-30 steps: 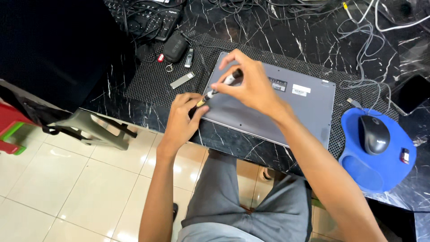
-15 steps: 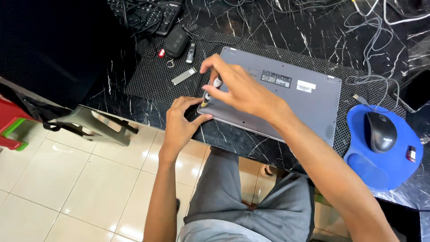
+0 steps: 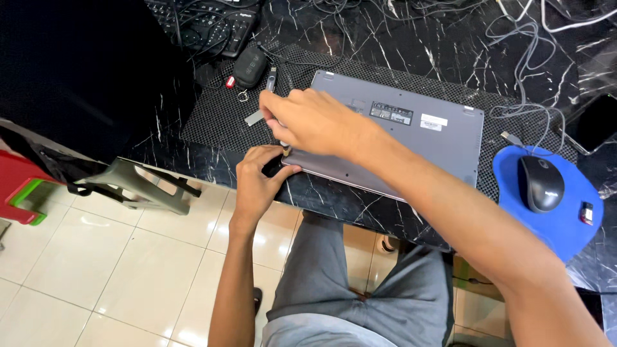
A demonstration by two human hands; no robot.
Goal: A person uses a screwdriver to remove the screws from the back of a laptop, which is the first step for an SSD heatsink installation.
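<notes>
Grey laptop [image 3: 411, 144] sits lower in view; hands [image 3: 308, 122] remain at its corner.

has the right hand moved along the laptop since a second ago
Yes. The right hand with its screwdriver has slid toward the laptop's near-left corner, closer to the left hand.

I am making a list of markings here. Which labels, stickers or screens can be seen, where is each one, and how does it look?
Dark label: upturned laptop base, upper middle; long black rectangle with pale print.
White sticker: right of the dark label; small rectangle.
Phone screen: far right table edge; dark, blank.
Mouse mark: on black mouse, blue pad; tiny pale print.
</notes>
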